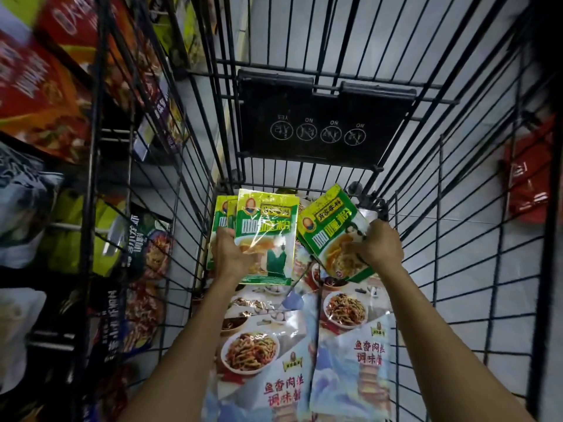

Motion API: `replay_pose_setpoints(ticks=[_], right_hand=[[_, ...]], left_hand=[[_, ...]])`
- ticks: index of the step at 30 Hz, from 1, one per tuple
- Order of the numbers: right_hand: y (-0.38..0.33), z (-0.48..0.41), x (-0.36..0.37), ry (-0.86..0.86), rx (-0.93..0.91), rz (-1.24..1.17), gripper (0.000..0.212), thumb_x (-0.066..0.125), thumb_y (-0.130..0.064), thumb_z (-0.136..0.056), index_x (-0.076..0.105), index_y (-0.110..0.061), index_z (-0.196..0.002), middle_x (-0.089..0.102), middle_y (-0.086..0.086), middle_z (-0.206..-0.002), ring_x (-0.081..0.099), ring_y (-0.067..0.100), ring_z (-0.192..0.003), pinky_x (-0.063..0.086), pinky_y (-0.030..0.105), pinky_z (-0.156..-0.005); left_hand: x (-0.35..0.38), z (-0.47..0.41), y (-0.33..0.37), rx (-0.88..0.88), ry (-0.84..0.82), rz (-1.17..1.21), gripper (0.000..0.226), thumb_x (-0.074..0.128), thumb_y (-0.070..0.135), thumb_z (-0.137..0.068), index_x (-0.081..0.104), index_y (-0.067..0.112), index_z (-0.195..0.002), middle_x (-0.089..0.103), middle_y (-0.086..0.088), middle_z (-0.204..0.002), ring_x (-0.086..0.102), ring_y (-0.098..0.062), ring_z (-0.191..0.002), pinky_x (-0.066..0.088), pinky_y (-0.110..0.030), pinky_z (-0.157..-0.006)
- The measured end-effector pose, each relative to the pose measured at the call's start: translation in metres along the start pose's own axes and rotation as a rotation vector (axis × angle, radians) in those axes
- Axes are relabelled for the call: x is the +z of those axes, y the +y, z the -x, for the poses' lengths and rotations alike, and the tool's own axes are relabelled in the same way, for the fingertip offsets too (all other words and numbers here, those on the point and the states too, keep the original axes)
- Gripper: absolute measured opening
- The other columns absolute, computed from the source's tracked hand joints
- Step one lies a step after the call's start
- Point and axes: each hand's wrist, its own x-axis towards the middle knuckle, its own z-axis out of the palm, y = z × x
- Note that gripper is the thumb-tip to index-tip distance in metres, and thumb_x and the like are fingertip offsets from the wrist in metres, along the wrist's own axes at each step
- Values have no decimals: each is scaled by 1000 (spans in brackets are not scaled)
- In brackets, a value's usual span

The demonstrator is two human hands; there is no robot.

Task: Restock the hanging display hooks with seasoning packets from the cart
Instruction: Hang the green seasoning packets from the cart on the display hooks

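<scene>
Several green packets (265, 226) pinched between fingers (377, 232).

A black wire cart (440, 178) is seen from above, with a black plastic flap (323, 117) hung on its far wall. Below the flap, the basket floor is covered by overlapping pale-blue packets (350, 376) printed with noodle dishes. Green-and-yellow packets (221, 213) are seen nearer the flap, though whether they rest on the floor cannot be told

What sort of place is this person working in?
Most likely a grocery shop aisle: the left hand and right hand hold green seasoning packets inside a black wire shopping cart, and packaged foods crowd the left side.
</scene>
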Motion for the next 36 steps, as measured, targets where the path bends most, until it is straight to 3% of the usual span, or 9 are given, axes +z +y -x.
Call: replay_pose_setpoints(ticks=[3,6,10,14,20,23,27,29,36], right_hand=[[2,2,-11,-94,-45,-59,32,80,-27,-76,59,-13,-94,58,5,-87,53,21,-74,43,27,-56],[4,8,-17,-85,-109,-120,40,81,-25,-75,62,-10,-106,56,3,-87,53,21,-78,42,30,-65],[5,23,-27,-10,-99,-153,24,78,-28,-78,63,-10,-82,61,3,-73,58,22,-67,46,32,-56],[2,47,-52,-16,-117,-395,22,77,-24,-79,66,-8,-91,67,9,-85,67,27,-77,58,44,-71],[-11,101,-111,-172,-218,-865,12,72,-15,-81,63,-13,-89,68,3,-83,67,15,-72,54,23,-57],[-23,133,-142,-240,-285,-992,12,72,-18,-81,64,-9,-86,71,7,-82,70,19,-71,57,25,-55],[-47,181,-185,-307,-433,-1046,18,74,-23,-80,67,-7,-85,74,6,-77,71,20,-70,58,27,-56],[-61,210,-208,-342,-514,-1086,14,76,-22,-78,67,-11,-79,73,1,-71,71,15,-66,57,25,-54],[-111,322,-282,-424,-860,-1085,28,77,-27,-76,68,-4,-90,71,2,-74,68,13,-67,50,18,-54]], left_hand=[[-4,-4,2,-65,-86,122,70,82,-2,-66,43,3,-124,47,-14,-132,54,-25,-111,50,-18,-85],[-6,-1,6,-154,-156,163,98,84,16,-69,25,3,-146,32,-17,-150,33,-32,-137,34,-34,-107],[-10,5,9,-178,-197,285,83,79,25,-76,33,1,-142,39,-17,-146,39,-32,-132,36,-36,-104],[-36,21,23,-152,-211,397,86,80,35,-71,39,1,-138,46,-17,-140,44,-31,-129,36,-44,-110],[-102,71,65,-13,-112,493,84,81,39,-67,43,2,-132,53,-10,-129,52,-25,-116,44,-32,-89],[-148,113,84,93,-74,502,81,81,42,-65,50,3,-128,57,-15,-126,55,-32,-117,47,-39,-96],[-213,190,109,274,46,580,35,79,32,-69,65,24,-100,69,16,-99,61,-17,-109,50,-21,-78],[-245,235,120,347,116,610,48,78,38,-69,61,17,-109,62,27,-104,54,-10,-112,47,-15,-77],[-363,381,130,577,419,671,49,77,33,-66,65,19,-111,72,4,-104,67,-15,-98,52,-38,-90]])
